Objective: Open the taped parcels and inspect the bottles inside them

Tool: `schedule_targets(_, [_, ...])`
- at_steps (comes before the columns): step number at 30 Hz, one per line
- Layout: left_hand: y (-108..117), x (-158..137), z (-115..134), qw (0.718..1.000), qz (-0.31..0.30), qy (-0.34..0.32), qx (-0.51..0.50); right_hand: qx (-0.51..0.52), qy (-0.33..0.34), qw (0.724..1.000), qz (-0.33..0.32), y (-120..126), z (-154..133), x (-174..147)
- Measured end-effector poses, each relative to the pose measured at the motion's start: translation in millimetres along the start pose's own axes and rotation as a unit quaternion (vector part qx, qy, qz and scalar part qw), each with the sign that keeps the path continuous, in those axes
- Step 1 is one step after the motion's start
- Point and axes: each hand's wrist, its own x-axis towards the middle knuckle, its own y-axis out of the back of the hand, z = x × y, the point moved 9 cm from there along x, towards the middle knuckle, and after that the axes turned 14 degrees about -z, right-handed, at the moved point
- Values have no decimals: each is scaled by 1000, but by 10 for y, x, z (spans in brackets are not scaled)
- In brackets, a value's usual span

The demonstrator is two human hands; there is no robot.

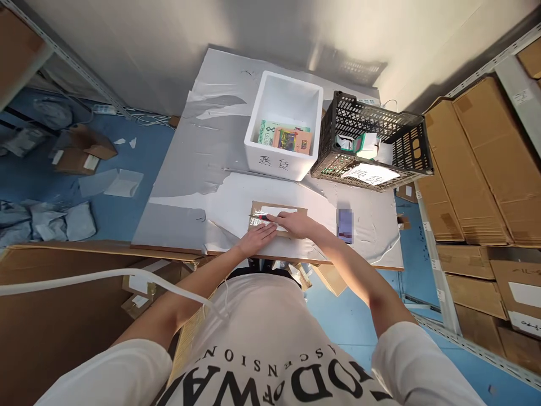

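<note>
The flat parcel [270, 209] lies near the middle of the front edge of the bench [177, 214]; a slim tool [260, 217] appears grasped by the right hand [296, 223], while the left hand [258, 237] is laid extended on the parcel. For control, the parcel is best pressed flat, the tool guided shallowly, and the left fingertips held clear of its tip

**One head camera, looking down**

I am watching remotely through a single view from the wearer's head. It is facing forward and steeply down, passing close over the shirt [262, 321], centring near the left hand [258, 238] and right hand [296, 224], spanning the table [177, 175] and reaching the wall [181, 39] along the top.
</note>
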Motion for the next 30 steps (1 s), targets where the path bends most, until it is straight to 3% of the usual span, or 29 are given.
schedule_targets(5, [25, -6, -51, 999, 20, 24, 20, -52, -19, 998, -24, 10, -42, 6])
schedule_targets(11, [0, -34, -104, 999, 43, 0, -16, -39, -26, 998, -35, 56, -28, -32])
schedule_targets(14, [-2, -43, -115, 998, 49, -9, -39, -25, -54, 997, -40, -5, 157, -243])
schedule_targets(18, [-5, -32, -140, 997, 48, 16, -59, -13, -108, 993, -46, -196, 558, -805])
schedule_targets(23, [24, -2, -135, 997, 47, 31, -53, 34, -149, 988, -5, -310, 885, -1439])
schedule_targets(26, [62, 17, -122, 997, 41, 40, -46, 87, -155, 982, 67, -338, 939, -1770])
schedule_targets(28, [120, 25, -121, 996, 41, 51, -54, 192, -164, 956, 147, -451, 983, -1981])
schedule_targets(30, [201, 48, -123, 996, 34, 61, -64, 348, -177, 893, 223, -727, 1028, -2077])
